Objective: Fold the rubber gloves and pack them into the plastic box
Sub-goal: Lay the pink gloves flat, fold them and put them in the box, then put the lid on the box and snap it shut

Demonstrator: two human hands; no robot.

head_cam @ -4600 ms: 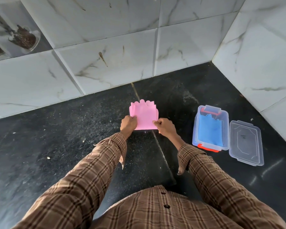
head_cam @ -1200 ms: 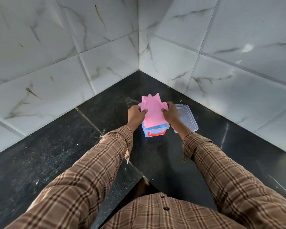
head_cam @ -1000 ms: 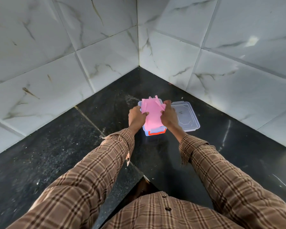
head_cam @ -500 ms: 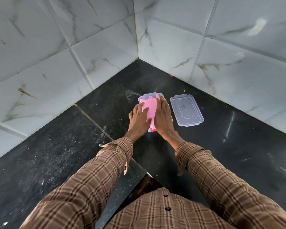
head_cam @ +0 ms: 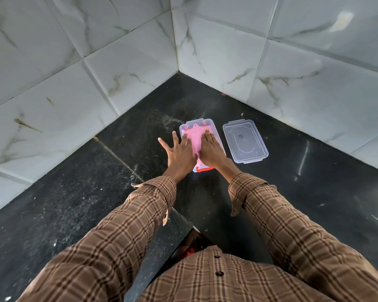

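flat hands (head_cam: 196, 152) on pink rubber glove (head_cam: 196, 138), clear box (head_cam: 212, 127).

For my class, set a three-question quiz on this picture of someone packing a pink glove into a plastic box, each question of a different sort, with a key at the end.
1. True or false: the clear lid is fitted on the plastic box.
2. Multiple choice: where is the pink glove? A) flat on the black counter B) inside the box, under both palms C) on top of the lid
3. Fill in: the left hand and right hand are both ____, fingers spread, gripping nothing.

Key: 1. False; the lid lies on the counter beside the box, on the right-hand side. 2. B. 3. open
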